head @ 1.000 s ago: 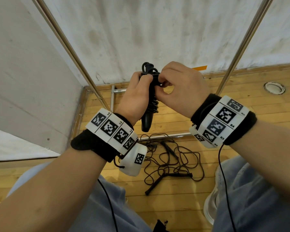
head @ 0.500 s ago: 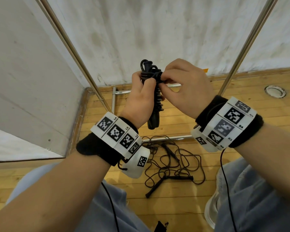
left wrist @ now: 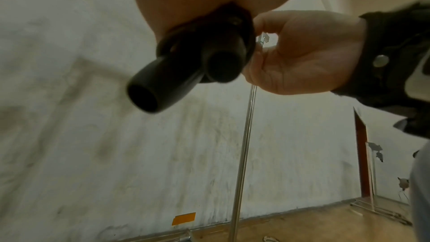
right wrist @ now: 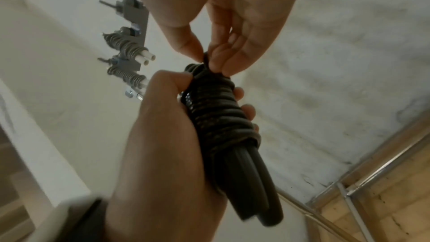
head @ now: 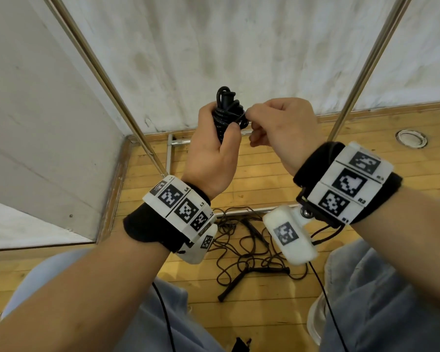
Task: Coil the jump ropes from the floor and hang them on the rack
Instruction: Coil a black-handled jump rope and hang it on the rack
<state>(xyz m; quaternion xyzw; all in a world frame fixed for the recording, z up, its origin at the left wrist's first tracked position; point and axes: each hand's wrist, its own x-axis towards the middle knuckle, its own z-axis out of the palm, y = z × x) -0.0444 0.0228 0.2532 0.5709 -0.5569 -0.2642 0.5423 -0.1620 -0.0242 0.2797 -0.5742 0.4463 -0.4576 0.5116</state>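
My left hand (head: 214,148) grips a black jump rope (head: 226,110), its cord wound in tight turns round the two handles (right wrist: 251,187). In the left wrist view the two handle ends (left wrist: 177,73) point down at the camera. My right hand (head: 280,125) pinches the end of the cord (right wrist: 207,62) at the top of the bundle, thumb against fingertips. Both hands are raised in front of the wall, between the rack's two slanted metal poles (head: 99,72). More black jump rope (head: 249,252) lies tangled on the wooden floor below my wrists.
The rack's base bars (head: 178,142) rest on the floor by the wall corner. A round metal floor plate (head: 411,138) sits at the right. Grey spring-wrapped hooks (right wrist: 128,49) show overhead in the right wrist view. My knees frame the tangled ropes.
Both hands have lifted the bundle higher. The right hand has drawn back from covering the top of the bundle to pinching the cord end at its right side.
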